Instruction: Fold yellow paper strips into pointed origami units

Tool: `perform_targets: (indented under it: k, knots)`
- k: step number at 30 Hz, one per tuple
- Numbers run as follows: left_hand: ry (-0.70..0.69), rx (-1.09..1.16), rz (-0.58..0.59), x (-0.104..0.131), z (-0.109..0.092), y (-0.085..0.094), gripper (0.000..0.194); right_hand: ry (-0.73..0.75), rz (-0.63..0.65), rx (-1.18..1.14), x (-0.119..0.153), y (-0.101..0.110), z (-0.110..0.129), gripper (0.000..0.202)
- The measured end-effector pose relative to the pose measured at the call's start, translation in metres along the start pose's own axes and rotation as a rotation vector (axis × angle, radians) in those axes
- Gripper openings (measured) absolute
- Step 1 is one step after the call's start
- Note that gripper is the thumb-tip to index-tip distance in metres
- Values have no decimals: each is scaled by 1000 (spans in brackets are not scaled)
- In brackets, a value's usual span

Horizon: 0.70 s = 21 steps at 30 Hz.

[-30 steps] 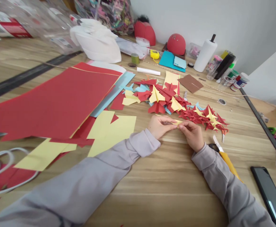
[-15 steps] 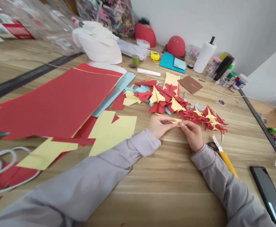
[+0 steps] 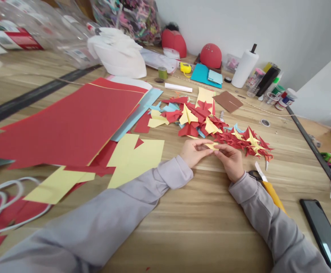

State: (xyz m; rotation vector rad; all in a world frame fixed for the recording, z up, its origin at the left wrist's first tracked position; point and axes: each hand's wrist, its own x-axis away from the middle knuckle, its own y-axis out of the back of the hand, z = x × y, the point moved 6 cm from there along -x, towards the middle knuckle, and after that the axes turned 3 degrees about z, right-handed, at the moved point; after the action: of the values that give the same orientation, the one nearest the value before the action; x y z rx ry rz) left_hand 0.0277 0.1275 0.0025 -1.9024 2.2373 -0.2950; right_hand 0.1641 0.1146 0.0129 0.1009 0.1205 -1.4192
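Observation:
Between my two hands is a small folded piece of yellow paper [image 3: 211, 146]. My left hand [image 3: 193, 152] pinches its left part, with the thumb below and the fingers over it. The thumb and fingertips of my right hand [image 3: 230, 160] close on its right end. Much of the piece is covered by my fingers, so its full shape is hidden. Just beyond my hands lies a pile of folded paper planes [image 3: 188, 115] in red, yellow and light blue. To the right, spiky red and yellow folded pieces [image 3: 247, 141] are heaped together.
Large red sheets [image 3: 66, 125] and yellow paper [image 3: 138, 157] lie at the left. An orange-handled cutter [image 3: 274, 195] is beside my right wrist, with a phone [image 3: 323, 231] further right. A paper roll [image 3: 245, 69] and jars [image 3: 286, 99] stand at the back; a white cable [image 3: 19, 185] curls at the left.
Both hands stay in nearly the same place, still on the yellow paper. My fingers have shifted only slightly, and the view has moved a little.

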Motion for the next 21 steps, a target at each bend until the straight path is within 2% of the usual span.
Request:
perform_targets:
  k: [9,14,17,21]
  knots:
    - [-1,49,9,1,-2,0,28,15,13,14,-1,0,-2,15]
    - [1,39,-41,2,-2,1,21,14,-5,42,-1,1,-1,10]
    - [35,43,-59,2,1,3,22,-16,-17,24,-1,1,-2,12]
    - [35,70,-17,0,5,4,30,-53,-3,0,0,0,-3,19]
